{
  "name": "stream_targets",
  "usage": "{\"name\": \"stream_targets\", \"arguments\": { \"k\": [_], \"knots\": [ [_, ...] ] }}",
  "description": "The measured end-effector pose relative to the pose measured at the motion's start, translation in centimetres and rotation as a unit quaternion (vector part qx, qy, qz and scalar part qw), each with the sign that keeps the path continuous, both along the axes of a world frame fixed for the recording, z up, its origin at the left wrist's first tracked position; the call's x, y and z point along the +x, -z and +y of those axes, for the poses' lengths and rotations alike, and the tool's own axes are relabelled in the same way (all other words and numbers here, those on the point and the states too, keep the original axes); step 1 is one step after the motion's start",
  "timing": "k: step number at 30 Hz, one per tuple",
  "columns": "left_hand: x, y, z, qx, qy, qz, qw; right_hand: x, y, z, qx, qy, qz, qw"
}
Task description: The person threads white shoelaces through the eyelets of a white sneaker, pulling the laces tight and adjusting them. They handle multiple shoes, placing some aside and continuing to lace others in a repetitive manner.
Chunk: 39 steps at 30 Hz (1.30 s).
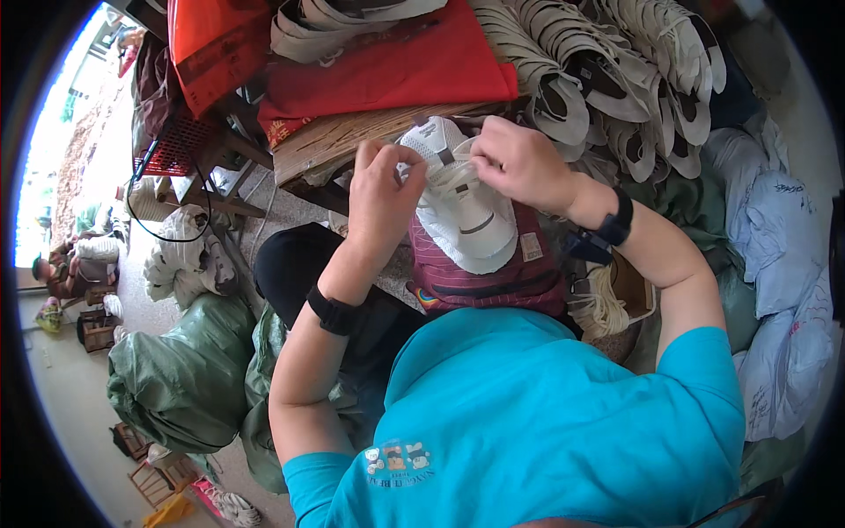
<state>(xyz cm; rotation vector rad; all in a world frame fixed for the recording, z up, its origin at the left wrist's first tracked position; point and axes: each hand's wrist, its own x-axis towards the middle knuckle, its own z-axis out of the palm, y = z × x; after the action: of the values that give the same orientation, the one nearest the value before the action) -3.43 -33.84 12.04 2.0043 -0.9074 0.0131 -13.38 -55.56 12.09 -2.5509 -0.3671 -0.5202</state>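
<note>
A white shoe upper with mesh sides rests on a maroon striped bag in front of me. Above its lace area, my left hand is closed in a pinch at the left. Opposite it, my right hand pinches too, thumb against fingers. A thin white shoelace runs between the two hands over the upper. Its ends at my fingertips are partly hidden.
Beyond the hands stands a wooden table with a red cloth. Stacked shoe uppers fill the far right. A bundle of cream laces hangs at a box near my right elbow. Green sacks lie left, pale sacks right.
</note>
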Motion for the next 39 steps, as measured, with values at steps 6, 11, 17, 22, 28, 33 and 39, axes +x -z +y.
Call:
{"name": "stream_targets", "arguments": {
  "k": [6, 11, 17, 22, 28, 33, 39],
  "knots": [
    [-1.2, 0.0, -0.1, 0.009, 0.002, 0.141, 0.990, -0.1, -2.4, -1.0, 0.277, -0.020, 0.384, 0.880],
    [0.4, 2.4, 1.8, -0.160, 0.082, 0.303, 0.936, 0.9, -1.2, -1.1, 0.127, 0.082, 0.221, 0.964],
    [1.8, 0.9, 3.5, -0.229, -0.023, 0.359, 0.904, 1.4, -1.5, -0.2, 0.051, 0.085, 0.043, 0.994],
    [-0.6, -0.1, 3.3, -0.035, 0.059, 0.099, 0.993, 2.2, -0.8, -0.4, 0.004, 0.042, 0.065, 0.997],
    [-0.3, 0.8, 4.1, 0.117, 0.151, -0.222, 0.956, 3.1, -2.3, 0.2, 0.159, 0.028, 0.174, 0.971],
    [-0.3, 0.6, 2.6, 0.025, 0.086, -0.254, 0.963, 3.3, -3.3, 0.0, 0.270, 0.030, 0.268, 0.924],
    [0.8, 0.1, 0.5, 0.071, -0.029, -0.357, 0.931, 2.8, -0.9, 0.1, 0.474, 0.030, 0.224, 0.851]
  ]
}}
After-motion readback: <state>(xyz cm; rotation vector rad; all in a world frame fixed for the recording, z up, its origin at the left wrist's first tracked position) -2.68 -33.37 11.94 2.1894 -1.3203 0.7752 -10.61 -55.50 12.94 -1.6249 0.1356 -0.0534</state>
